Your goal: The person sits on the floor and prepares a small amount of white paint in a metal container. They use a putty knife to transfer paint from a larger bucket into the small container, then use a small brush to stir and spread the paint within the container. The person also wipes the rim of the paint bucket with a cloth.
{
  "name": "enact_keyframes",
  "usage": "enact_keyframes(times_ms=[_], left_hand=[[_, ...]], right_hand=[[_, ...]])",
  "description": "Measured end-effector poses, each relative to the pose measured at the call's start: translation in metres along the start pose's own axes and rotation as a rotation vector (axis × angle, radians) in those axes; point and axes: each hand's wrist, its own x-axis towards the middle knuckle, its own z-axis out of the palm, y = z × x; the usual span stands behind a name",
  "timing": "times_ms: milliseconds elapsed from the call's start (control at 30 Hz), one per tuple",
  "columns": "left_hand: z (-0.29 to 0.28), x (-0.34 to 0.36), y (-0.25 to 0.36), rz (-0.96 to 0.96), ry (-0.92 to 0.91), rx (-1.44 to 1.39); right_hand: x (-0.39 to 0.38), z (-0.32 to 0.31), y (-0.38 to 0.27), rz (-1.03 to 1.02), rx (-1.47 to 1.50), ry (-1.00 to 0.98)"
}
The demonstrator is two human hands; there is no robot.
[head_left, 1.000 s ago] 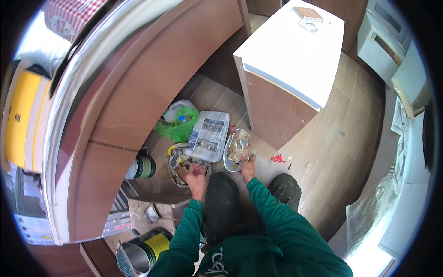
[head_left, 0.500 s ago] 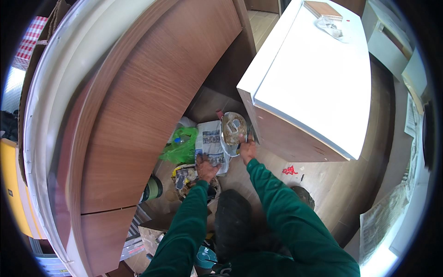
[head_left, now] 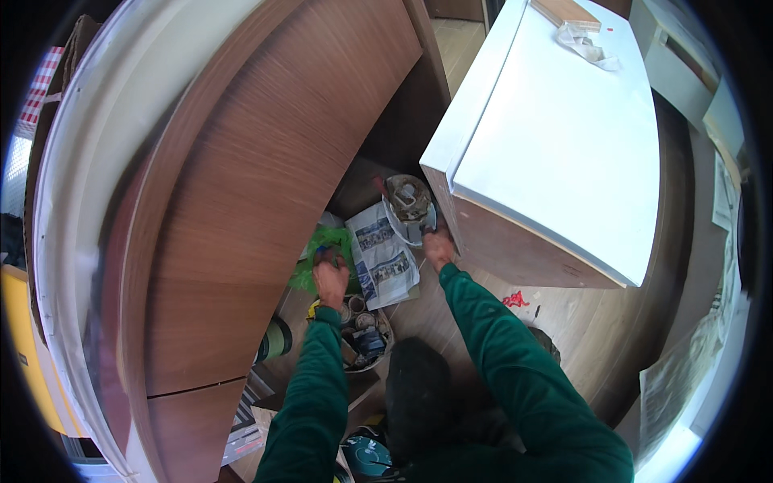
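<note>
My left hand [head_left: 330, 279] is on a crumpled green plastic bag [head_left: 304, 275], its fingers curled down into the bag where a blue bit shows between them. To its right lies a folded newspaper [head_left: 382, 249] on the floor. Beyond that, a white bucket [head_left: 394, 219] with a brown-crusted inside stands against the white cabinet. My right hand [head_left: 439, 248] is at the near right rim of this bucket with bent fingers. A small grey piece is beside those fingertips; what they grip is partly hidden.
Near my left forearm sits a round container [head_left: 366, 332] of tools and tape rolls. A green-rimmed roll [head_left: 278, 338] is by the wooden panel [head_left: 266, 209]. The white-topped cabinet [head_left: 564, 153] rises close on the right. Red scraps [head_left: 515, 299] lie on the floor.
My left hand has left the newspaper and moved forward and left onto the green bag. My right hand stays by the bucket rim. The view has shifted slightly.
</note>
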Motion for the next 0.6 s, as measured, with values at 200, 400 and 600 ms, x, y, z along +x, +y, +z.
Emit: enact_keyframes(times_ms=[200,400,600], left_hand=[[0.055,-0.022,0.026,0.238,-0.415,0.073],[0.071,-0.063,0.031,0.158,-0.807,0.286],[0.061,-0.057,0.016,0.154,-0.596,0.001]], right_hand=[[0.019,0.003,-0.011,-0.049,0.076,-0.033],[0.108,0.066,0.017,-0.246,0.043,0.09],[0.126,0.078,0.006,-0.343,0.121,-0.077]])
